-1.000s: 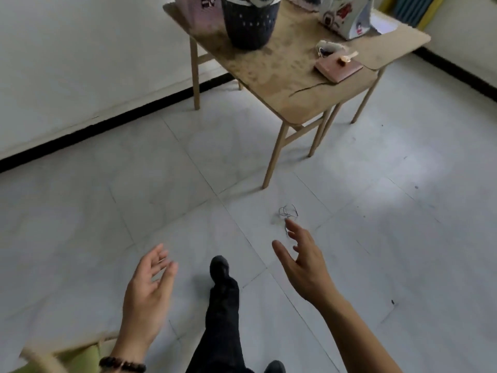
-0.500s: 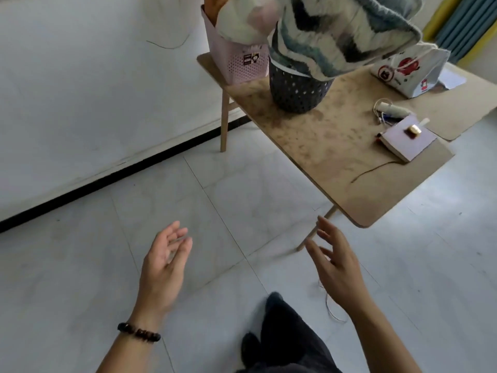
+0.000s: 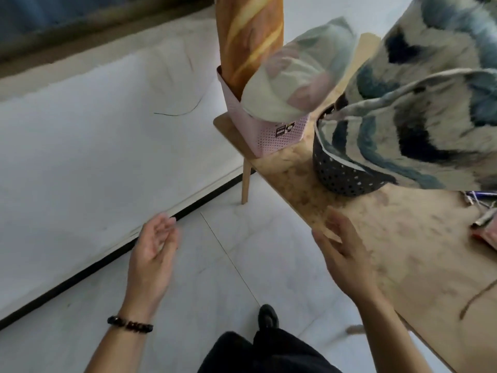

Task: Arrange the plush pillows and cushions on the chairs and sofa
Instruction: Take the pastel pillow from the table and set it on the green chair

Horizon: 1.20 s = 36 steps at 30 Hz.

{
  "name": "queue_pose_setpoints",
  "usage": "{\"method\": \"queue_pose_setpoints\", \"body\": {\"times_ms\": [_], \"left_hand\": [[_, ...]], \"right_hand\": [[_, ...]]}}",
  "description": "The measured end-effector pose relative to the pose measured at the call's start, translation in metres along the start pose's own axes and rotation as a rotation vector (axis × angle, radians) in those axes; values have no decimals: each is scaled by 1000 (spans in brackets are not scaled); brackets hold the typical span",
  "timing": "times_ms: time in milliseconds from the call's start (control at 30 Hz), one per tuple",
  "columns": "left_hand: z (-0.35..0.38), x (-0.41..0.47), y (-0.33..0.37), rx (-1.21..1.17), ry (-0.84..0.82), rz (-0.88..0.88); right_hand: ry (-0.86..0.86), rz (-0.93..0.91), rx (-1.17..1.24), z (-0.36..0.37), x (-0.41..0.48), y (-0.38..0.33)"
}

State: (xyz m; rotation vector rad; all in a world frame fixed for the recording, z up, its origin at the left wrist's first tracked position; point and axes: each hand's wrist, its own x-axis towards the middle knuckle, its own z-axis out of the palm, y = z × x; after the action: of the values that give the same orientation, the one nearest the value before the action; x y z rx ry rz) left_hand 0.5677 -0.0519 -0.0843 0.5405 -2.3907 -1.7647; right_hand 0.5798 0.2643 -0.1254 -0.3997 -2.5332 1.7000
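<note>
A long baguette-shaped plush pillow (image 3: pixel 248 36) stands upright in a pink perforated basket (image 3: pixel 269 135) on the wooden table (image 3: pixel 403 238). A pale round plush (image 3: pixel 295 76) leans out of the same basket. Two fuzzy blue, black and cream cushions (image 3: pixel 419 103) spill from a dark perforated basket (image 3: pixel 341 176) beside it. My left hand (image 3: pixel 153 257) hovers over the floor, fingers apart and holding nothing. My right hand (image 3: pixel 344 254) is open at the table's near edge, below the dark basket.
A white wall with a black baseboard (image 3: pixel 107 259) runs on the left. Pens and small items (image 3: pixel 481 208) lie on the table at the right. My dark trouser legs and shoe (image 3: pixel 266 319) stand on the pale tiled floor.
I have stepped closer to the table and my view has lifted, so the baskets and pillows loom larger. Both open hands have risen toward the table edge.
</note>
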Motion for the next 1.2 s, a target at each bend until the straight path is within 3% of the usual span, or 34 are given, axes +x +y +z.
{"method": "queue_pose_setpoints", "body": {"times_ms": [233, 400, 700, 800, 933, 1133, 1200], "left_hand": [[23, 173, 11, -31, -68, -7], [67, 307, 1, 52, -363, 13], [163, 492, 64, 274, -866, 380], [192, 516, 64, 397, -987, 508], [194, 520, 49, 534, -1031, 683], [188, 524, 54, 551, -1151, 562], [189, 521, 70, 469, -1173, 413]], "right_hand": [[71, 8, -57, 61, 132, -54], [244, 200, 32, 115, 211, -67], [580, 432, 162, 171, 345, -135], [761, 350, 233, 185, 363, -133], [884, 234, 207, 183, 367, -142], [970, -80, 292, 155, 348, -187], [964, -155, 311, 150, 334, -206]]}}
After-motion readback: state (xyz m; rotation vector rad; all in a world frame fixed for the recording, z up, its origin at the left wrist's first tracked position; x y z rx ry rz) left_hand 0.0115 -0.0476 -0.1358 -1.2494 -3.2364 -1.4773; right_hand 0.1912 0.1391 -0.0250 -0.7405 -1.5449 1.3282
